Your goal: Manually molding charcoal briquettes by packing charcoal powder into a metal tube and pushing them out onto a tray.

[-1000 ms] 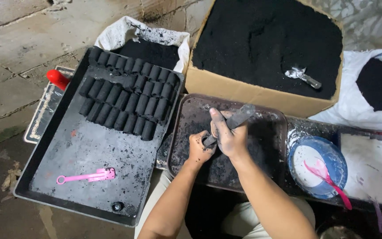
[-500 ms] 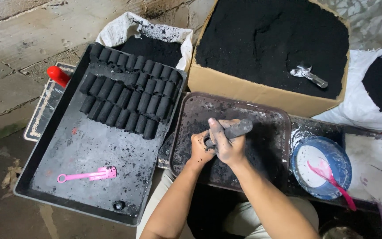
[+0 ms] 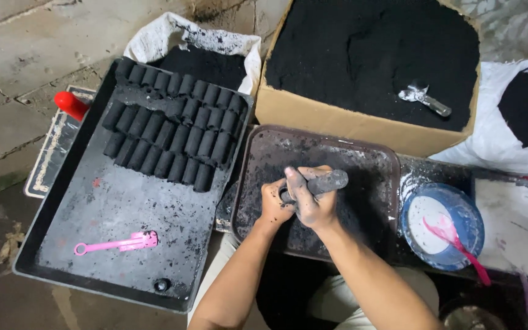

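Charcoal-dusted metal tube (image 3: pixel 326 181) now lies nearly level over the brown tray (image 3: pixel 379 160), less tilted than a second ago, right hand (image 3: pixel 313 201) clenched around it, left hand (image 3: pixel 274 200) pinching its end. Beside lies a black tray (image 3: pixel 117 244) of briquettes (image 3: pixel 175 131) on concrete floor (image 3: pixel 13 55).

The floor (image 3: pixel 25 43) is rough grey concrete, cracked and stained, with dirt gathered in its seams. It runs along the left and far sides of the scene. The near left corner lies in darker shadow; light falls evenly elsewhere.
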